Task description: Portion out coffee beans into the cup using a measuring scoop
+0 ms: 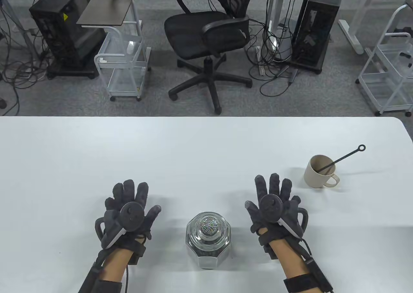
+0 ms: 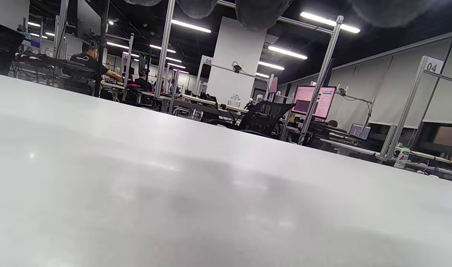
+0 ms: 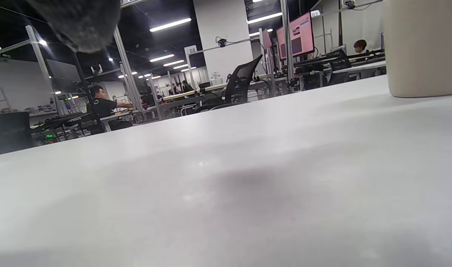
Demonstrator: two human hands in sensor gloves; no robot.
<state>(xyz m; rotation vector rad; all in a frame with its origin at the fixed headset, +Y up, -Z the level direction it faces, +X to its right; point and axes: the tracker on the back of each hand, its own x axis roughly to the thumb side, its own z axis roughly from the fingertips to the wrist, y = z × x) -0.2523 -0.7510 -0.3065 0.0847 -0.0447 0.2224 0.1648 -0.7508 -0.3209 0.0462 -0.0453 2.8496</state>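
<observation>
The glass jar (image 1: 208,239) stood upright near the front edge of the white surface (image 1: 200,144), between the two hands and touching neither; its faceted glass stopper (image 1: 209,226) was seated in the mouth, and dark contents, probably the coffee beans, showed dimly through the thick walls. The step in hand looked to be opening it, and doing that well would mean steadying the body with one hand while the other lifted the stopper straight up, since smooth heavy glass would likely slip or tip under a sideways pull. The left hand (image 1: 127,210) lay flat to the jar's left, fingers spread and straight, grasping nothing; the right hand (image 1: 274,206) lay likewise to its right, released and empty. Farther off to the right stood the beige cup (image 1: 319,172), upright with its handle turned to the right, well apart from the jar. The black measuring scoop (image 1: 345,157) leaned inside it, its thin handle slanting out over the rim and ending in a small ring; the bowl end was hidden within the cup.
</observation>
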